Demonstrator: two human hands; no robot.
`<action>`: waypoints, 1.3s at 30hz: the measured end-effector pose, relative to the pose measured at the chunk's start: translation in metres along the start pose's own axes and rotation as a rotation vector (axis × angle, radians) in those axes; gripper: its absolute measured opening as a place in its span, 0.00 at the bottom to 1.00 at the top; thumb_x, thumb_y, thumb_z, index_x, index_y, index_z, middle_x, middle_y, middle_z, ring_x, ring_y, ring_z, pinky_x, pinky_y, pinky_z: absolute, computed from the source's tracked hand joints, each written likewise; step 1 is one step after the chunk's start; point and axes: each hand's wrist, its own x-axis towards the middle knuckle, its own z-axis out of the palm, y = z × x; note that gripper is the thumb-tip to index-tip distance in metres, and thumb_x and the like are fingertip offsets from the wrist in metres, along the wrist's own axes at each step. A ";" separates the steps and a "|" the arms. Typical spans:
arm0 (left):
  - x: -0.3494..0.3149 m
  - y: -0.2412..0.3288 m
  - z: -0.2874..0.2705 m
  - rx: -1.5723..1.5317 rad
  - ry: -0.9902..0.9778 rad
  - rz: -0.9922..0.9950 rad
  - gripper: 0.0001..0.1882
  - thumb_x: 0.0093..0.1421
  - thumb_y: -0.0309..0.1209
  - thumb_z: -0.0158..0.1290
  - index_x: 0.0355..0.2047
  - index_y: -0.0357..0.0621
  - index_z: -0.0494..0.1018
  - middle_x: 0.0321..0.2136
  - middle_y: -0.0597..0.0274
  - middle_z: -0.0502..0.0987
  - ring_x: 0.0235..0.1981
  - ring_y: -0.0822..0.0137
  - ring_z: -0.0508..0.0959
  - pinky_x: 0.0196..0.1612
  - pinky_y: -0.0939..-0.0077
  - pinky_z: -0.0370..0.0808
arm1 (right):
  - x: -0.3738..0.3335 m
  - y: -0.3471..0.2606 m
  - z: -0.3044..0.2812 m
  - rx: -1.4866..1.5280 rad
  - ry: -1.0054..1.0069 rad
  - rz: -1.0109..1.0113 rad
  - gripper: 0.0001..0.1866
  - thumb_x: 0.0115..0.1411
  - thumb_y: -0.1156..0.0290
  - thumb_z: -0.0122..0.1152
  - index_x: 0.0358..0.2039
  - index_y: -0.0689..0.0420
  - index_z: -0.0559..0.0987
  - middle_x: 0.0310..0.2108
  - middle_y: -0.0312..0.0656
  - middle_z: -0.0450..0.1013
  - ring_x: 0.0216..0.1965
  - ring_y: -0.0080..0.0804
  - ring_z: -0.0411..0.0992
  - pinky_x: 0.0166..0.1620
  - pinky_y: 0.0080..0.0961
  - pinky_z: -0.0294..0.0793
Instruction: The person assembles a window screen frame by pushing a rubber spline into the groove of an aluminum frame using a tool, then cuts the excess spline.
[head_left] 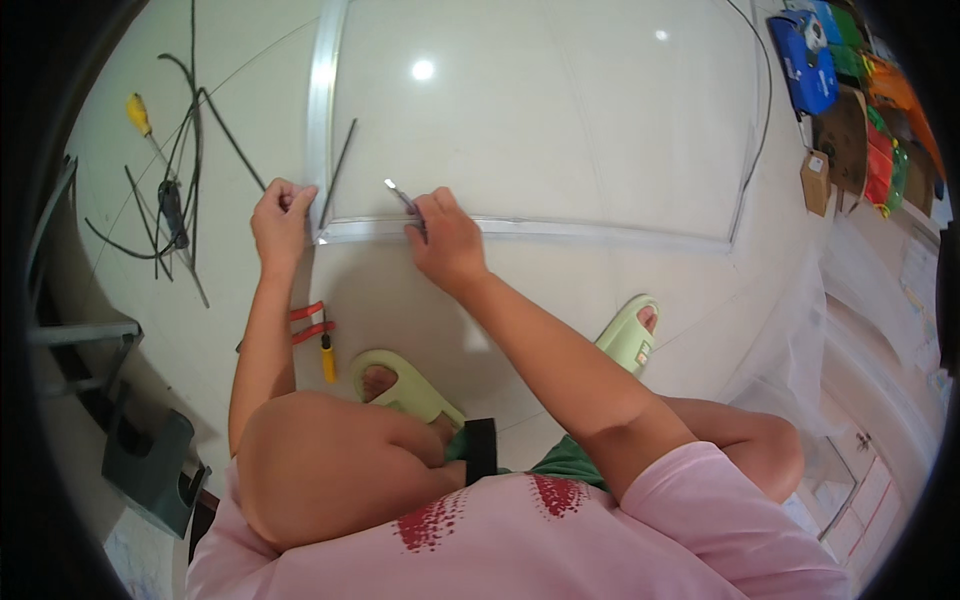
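Observation:
At the near left corner of a silver metal frame [600, 231] on the floor, my left hand [280, 222] is closed in a pinch beside the frame's left rail. A thin black strip [232, 138] runs from the far left into that hand. My right hand [447, 240] grips a slim grey knife-like tool [402, 196] over the near rail, its bright tip pointing away from me; the fingers hide most of its body. Between the hands, a short piece of black strip [342, 165] lies slanted inside the frame, one end by the corner.
Red-handled pliers [308, 333] and a yellow-handled screwdriver [328, 360] lie near my left forearm. Farther left are another yellow-handled screwdriver [139, 115], a dark-handled tool [172, 215] and loose black strips. Coloured packages [805, 65] and a small cardboard box [816, 182] crowd the far right.

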 end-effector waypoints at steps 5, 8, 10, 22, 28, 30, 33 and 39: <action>-0.001 -0.021 -0.008 -0.041 -0.013 0.043 0.13 0.55 0.29 0.60 0.20 0.39 0.68 0.16 0.73 0.66 0.20 0.80 0.63 0.25 0.83 0.62 | -0.001 -0.002 0.006 -0.040 0.040 -0.048 0.09 0.54 0.73 0.59 0.34 0.55 0.70 0.35 0.43 0.66 0.33 0.45 0.71 0.35 0.41 0.71; -0.001 -0.019 -0.005 -0.057 -0.029 0.037 0.13 0.55 0.29 0.60 0.20 0.40 0.68 0.17 0.73 0.66 0.21 0.80 0.63 0.25 0.83 0.61 | -0.002 0.001 0.001 -0.058 0.016 -0.034 0.10 0.54 0.73 0.60 0.35 0.56 0.69 0.35 0.43 0.67 0.34 0.46 0.71 0.35 0.42 0.71; -0.002 -0.019 -0.002 -0.046 -0.037 0.051 0.13 0.55 0.29 0.60 0.20 0.41 0.68 0.17 0.74 0.65 0.21 0.80 0.63 0.25 0.84 0.61 | -0.003 0.004 -0.001 -0.047 0.028 -0.032 0.10 0.54 0.72 0.60 0.35 0.56 0.69 0.35 0.43 0.67 0.34 0.46 0.72 0.36 0.41 0.71; 0.005 -0.033 -0.004 -0.093 -0.004 0.018 0.12 0.57 0.28 0.59 0.21 0.41 0.69 0.18 0.74 0.66 0.21 0.81 0.62 0.25 0.85 0.61 | 0.004 0.008 0.003 0.067 0.062 -0.043 0.10 0.51 0.74 0.62 0.32 0.57 0.70 0.33 0.46 0.68 0.34 0.50 0.71 0.37 0.43 0.70; -0.006 -0.009 0.000 0.103 0.114 0.057 0.09 0.52 0.29 0.59 0.22 0.38 0.71 0.17 0.65 0.69 0.22 0.74 0.67 0.28 0.77 0.67 | -0.003 0.037 0.005 0.038 0.146 -0.208 0.12 0.49 0.74 0.61 0.35 0.56 0.74 0.32 0.44 0.71 0.32 0.44 0.72 0.36 0.39 0.72; -0.009 -0.003 0.006 0.035 0.125 0.107 0.11 0.50 0.31 0.63 0.23 0.38 0.74 0.18 0.65 0.72 0.22 0.73 0.70 0.28 0.77 0.69 | -0.005 0.027 -0.004 0.009 0.038 -0.166 0.16 0.52 0.72 0.59 0.43 0.53 0.74 0.33 0.45 0.71 0.35 0.48 0.72 0.35 0.41 0.72; -0.007 0.003 0.004 -0.031 0.071 -0.047 0.12 0.49 0.32 0.64 0.23 0.37 0.74 0.18 0.64 0.75 0.21 0.73 0.72 0.29 0.78 0.71 | 0.004 -0.003 0.000 -0.015 -0.018 -0.105 0.11 0.55 0.68 0.60 0.37 0.55 0.72 0.31 0.45 0.71 0.33 0.48 0.72 0.35 0.41 0.72; -0.006 0.000 -0.019 -0.153 -0.074 -0.134 0.08 0.50 0.27 0.63 0.28 0.36 0.76 0.21 0.63 0.78 0.22 0.74 0.75 0.28 0.80 0.73 | 0.017 -0.033 0.020 -0.216 -0.084 0.040 0.14 0.54 0.65 0.64 0.32 0.57 0.69 0.31 0.45 0.72 0.32 0.48 0.74 0.34 0.41 0.72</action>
